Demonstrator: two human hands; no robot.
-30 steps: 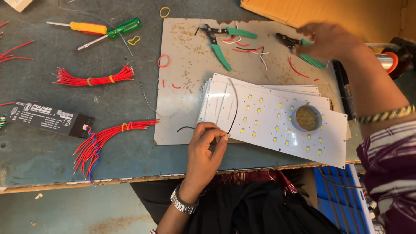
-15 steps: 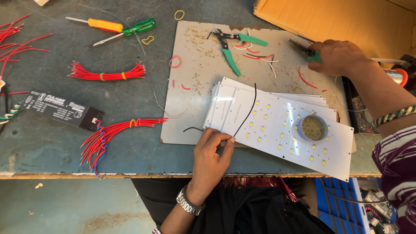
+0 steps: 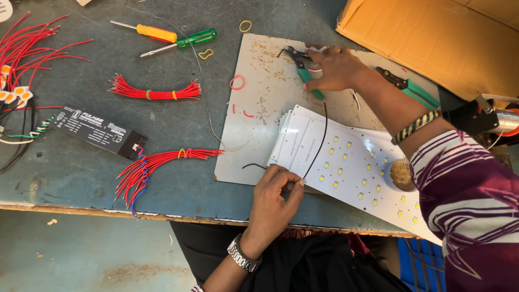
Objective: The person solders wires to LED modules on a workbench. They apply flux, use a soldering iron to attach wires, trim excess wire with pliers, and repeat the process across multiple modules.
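We saw the left hand pinching a black wire at the near edge of the white LED boards; the right hand closed its fingers over green-handled pliers on the grey plate. The cardboard box stood beyond; we could not tell its contents.

Wire black. Board white, yellow dots. Pliers green-handled. Wire bundles red, yellow bands. Screwdrivers orange, green. Box black. Sleeve purple, white stripes.
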